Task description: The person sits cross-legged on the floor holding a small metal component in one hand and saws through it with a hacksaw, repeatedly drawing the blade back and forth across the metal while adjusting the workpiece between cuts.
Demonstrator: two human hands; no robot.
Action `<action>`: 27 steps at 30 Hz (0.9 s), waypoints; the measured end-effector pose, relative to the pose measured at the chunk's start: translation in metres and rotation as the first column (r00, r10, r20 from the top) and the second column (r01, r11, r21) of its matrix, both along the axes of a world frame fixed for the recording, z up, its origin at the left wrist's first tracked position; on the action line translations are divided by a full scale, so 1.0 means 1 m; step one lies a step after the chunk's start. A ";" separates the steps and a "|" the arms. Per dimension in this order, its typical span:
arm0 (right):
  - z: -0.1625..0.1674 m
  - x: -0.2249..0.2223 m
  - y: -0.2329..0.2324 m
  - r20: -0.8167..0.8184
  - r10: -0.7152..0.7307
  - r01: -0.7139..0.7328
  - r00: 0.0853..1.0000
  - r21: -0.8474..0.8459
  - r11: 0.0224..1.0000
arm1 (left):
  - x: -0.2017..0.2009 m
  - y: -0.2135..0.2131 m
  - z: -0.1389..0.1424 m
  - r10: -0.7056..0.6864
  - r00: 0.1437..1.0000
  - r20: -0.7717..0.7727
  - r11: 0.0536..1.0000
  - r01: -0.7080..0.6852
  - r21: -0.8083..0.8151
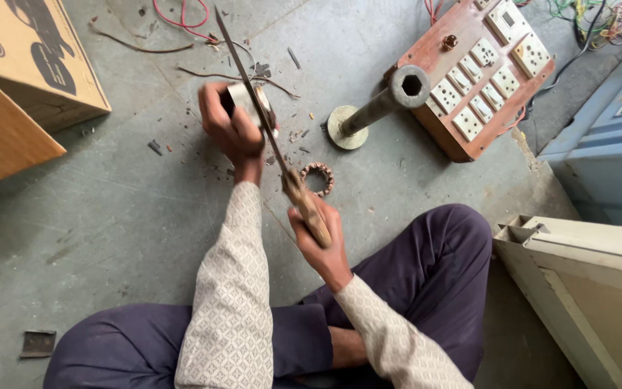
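I sit cross-legged on a grey concrete floor. My left hand (229, 126) grips a small shiny metal cylinder (250, 103) held just above the floor. My right hand (319, 234) is closed on the wooden handle of a long flat file (253, 90), whose thin blade runs up and left across the cylinder and past my left hand. A small round copper-wound coil ring (317, 178) lies on the floor just right of the file's handle end.
A metal pipe on a round base (376, 108) lies to the upper right, beside a wooden board of white switches and sockets (480, 75). A cardboard box (23, 79) stands at the left. Loose wires (181, 21) and metal bits litter the floor. A pale frame (584, 288) sits at the right.
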State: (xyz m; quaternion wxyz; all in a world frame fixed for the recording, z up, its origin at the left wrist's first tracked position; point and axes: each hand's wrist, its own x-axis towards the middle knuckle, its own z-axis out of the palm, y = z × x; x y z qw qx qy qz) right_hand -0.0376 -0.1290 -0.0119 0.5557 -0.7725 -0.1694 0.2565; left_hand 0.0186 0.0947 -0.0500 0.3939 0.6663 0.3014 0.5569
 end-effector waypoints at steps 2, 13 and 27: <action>-0.002 0.001 0.001 0.078 0.033 -0.031 0.996 -0.024 0.999 | -0.001 0.004 0.002 -0.025 1.000 -0.018 1.000 0.024 -0.014; -0.003 -0.001 -0.004 -0.045 0.042 -0.048 0.998 -0.142 0.989 | -0.003 0.004 0.004 -0.005 1.000 -0.014 0.999 0.005 -0.039; 0.006 -0.004 0.002 0.198 0.046 -0.051 0.979 0.020 0.998 | -0.001 0.006 -0.003 -0.019 1.000 0.001 1.000 0.019 0.002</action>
